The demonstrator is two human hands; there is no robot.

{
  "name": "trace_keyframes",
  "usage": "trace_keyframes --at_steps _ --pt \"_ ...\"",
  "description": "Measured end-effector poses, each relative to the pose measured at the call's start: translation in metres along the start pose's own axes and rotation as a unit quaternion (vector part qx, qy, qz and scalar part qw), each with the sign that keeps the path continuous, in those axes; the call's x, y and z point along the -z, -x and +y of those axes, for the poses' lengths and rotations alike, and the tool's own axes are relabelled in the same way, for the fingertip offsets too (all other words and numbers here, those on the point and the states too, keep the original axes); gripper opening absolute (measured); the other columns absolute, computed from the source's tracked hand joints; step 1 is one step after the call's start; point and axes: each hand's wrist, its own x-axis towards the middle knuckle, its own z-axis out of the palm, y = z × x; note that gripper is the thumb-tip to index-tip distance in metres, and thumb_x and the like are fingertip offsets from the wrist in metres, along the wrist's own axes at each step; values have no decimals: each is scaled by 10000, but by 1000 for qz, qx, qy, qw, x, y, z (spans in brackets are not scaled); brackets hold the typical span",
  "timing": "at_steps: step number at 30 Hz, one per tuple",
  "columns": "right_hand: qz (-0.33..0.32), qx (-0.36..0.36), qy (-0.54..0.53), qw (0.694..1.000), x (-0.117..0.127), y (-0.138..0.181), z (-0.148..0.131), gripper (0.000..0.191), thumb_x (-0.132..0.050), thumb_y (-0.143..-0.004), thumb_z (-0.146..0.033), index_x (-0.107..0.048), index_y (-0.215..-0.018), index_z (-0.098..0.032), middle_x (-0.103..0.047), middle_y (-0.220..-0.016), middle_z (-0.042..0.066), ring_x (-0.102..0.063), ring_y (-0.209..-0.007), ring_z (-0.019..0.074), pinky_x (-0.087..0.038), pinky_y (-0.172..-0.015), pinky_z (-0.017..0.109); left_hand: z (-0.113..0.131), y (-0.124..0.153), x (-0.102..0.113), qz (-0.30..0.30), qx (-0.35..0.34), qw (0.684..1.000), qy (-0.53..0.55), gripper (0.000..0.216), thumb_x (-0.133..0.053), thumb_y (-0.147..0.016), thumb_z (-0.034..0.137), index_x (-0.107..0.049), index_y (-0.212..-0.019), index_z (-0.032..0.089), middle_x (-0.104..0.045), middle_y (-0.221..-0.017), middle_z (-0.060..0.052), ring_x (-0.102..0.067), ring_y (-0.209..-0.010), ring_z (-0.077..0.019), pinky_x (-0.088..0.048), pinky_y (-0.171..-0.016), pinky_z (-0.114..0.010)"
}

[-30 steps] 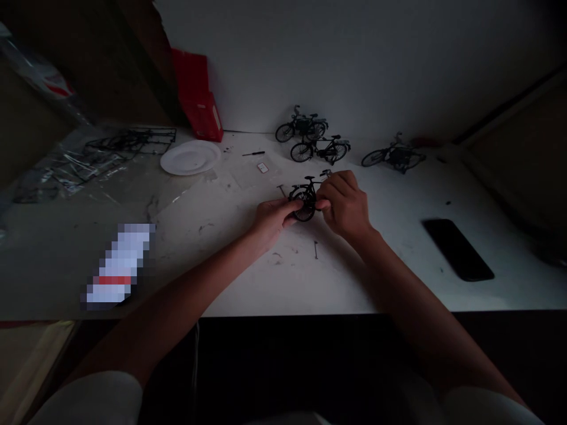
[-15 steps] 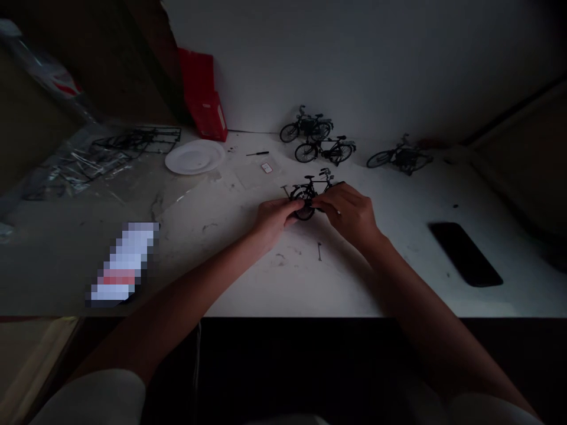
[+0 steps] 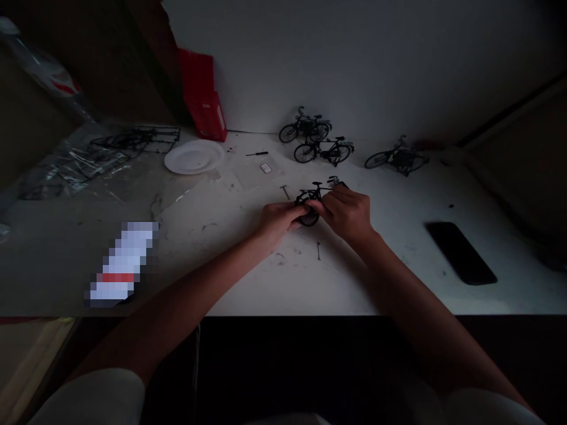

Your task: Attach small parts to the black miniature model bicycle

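Note:
A small black model bicycle point(image 3: 309, 218) is held upright between both hands over the white table point(image 3: 248, 283). Fingers and thumb of my left hand point(image 3: 277, 221) pinch it around the rear wheel. My right hand point(image 3: 349, 209) is closed on its front half and hides the front wheel; the thumb reaches the frame near the rear wheel. Seat and handlebar show above the fingers. Just beyond my left hand lies a thin T-shaped part point(image 3: 284, 192), and a similar thin part point(image 3: 318, 251) lies nearer to me, below the bicycle.
Three more model bicycles point(image 3: 325, 151) stand toward the wall. At the left are a white plate point(image 3: 195, 158), a red box point(image 3: 208, 109), black part frames point(image 3: 133, 141) in clear plastic, and a lit phone point(image 3: 124, 260). A screwdriver point(image 3: 257, 153) lies behind; a dark phone point(image 3: 460, 254) lies right.
The held bicycle has shifted slightly right and toward me. My right hand has moved left and curled closer around it, its thumb now beside my left fingertips.

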Motion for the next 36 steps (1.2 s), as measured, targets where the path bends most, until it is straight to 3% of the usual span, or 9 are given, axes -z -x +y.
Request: trace_keyframes --at_steps 3,5,7,9,15,23,26,31,36 --pt "-9 -24 -25 999 3 0 1 583 -465 -1114 -621 -586 -709 -221 -634 -637 44 -572 -659 193 -314 -578 372 2 -1 0 11 -3 1000 20 163 -904 -691 216 -820 -799 127 -794 -867 -83 -727 -889 -186 -577 -950 -359" --pt "-19 -43 -66 997 7 -1 1 537 -439 -1118 -634 -682 -883 -217 -708 -756 67 -640 -759 223 -391 -620 370 4 -2 0 16 -11 999 36 167 -909 -693 215 -812 -789 120 -800 -885 -93 -730 -901 -187 -584 -960 -356" --pt "-26 -53 -108 992 11 -2 0 454 -508 -1100 -623 -715 -1089 -219 -759 -886 87 -686 -862 250 -472 -678 376 6 -3 1 23 -17 999 42 160 -903 -698 205 -809 -794 118 -804 -897 -98 -736 -913 -189 -585 -963 -352" --pt "-29 -48 -131 990 12 -3 0 354 -598 -1081 -560 -716 -1163 -236 -777 -946 91 -701 -911 263 -521 -724 390 7 -3 2 33 -15 999 35 150 -893 -708 199 -810 -807 124 -806 -904 -97 -740 -917 -189 -581 -959 -351" --pt "-10 9 -82 997 8 -3 2 198 -655 -1081 -381 -713 -973 -226 -755 -826 56 -664 -795 218 -500 -685 360 5 -4 2 47 -12 999 17 140 -891 -707 205 -806 -793 133 -792 -871 -86 -733 -884 -186 -562 -913 -344" --pt "-15 -12 19 1000 2 -3 0 558 -591 -1106 -486 -523 -623 -214 -593 -591 19 -520 -610 157 -293 -571 358 0 -2 1 23 -7 1000 11 167 -887 -717 201 -836 -856 124 -802 -894 -91 -744 -929 -196 -564 -964 -361" --pt "-19 -43 -12 999 4 -3 1 545 -527 -1126 -511 -580 -671 -215 -635 -631 42 -566 -655 181 -317 -595 361 3 -2 0 26 -8 999 20 151 -882 -715 183 -831 -839 112 -802 -883 -89 -739 -896 -183 -566 -966 -357" --pt "-28 -58 -144 987 10 -3 0 284 -616 -1086 -488 -730 -1046 -231 -777 -908 83 -685 -876 250 -517 -735 379 8 -1 -1 38 -11 999 34 85 -867 -727 164 -811 -777 123 -798 -854 -78 -729 -866 -173 -571 -936 -340" --pt "-24 -74 -160 984 1 -3 -1 287 -628 -1078 -486 -723 -940 -253 -753 -849 73 -666 -835 251 -536 -740 408 7 -1 1 34 -9 999 14 116 -883 -729 185 -819 -807 128 -796 -870 -75 -729 -875 -172 -554 -938 -337"
